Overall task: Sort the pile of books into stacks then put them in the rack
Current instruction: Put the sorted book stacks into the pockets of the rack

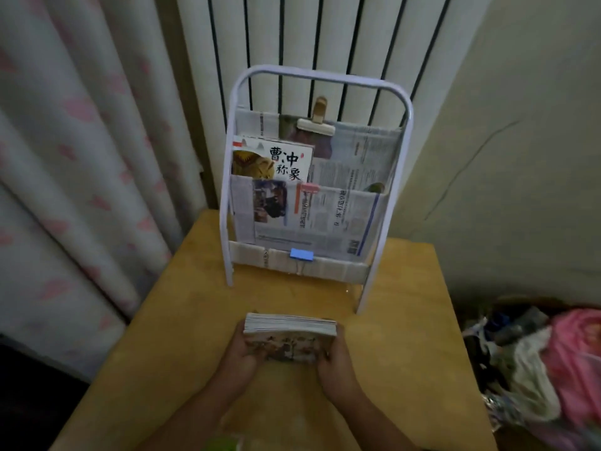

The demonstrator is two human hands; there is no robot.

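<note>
A stack of thin books (290,335) stands tilted on the wooden table (400,353), its page edges facing up and away from me. My left hand (242,351) grips its left side and my right hand (336,359) grips its right side. Beyond it stands a white metal rack (227,196) with pockets lined in newspaper. A white book with large black characters (273,161) sits in the left of the upper pocket. The lower pocket (312,219) shows only newspaper.
A blue binder clip (301,254) and a beige clip (317,123) are fixed on the rack. A radiator (292,43) is behind it, curtains (81,157) hang at the left. A heap of clothes and bags (546,359) lies right of the table.
</note>
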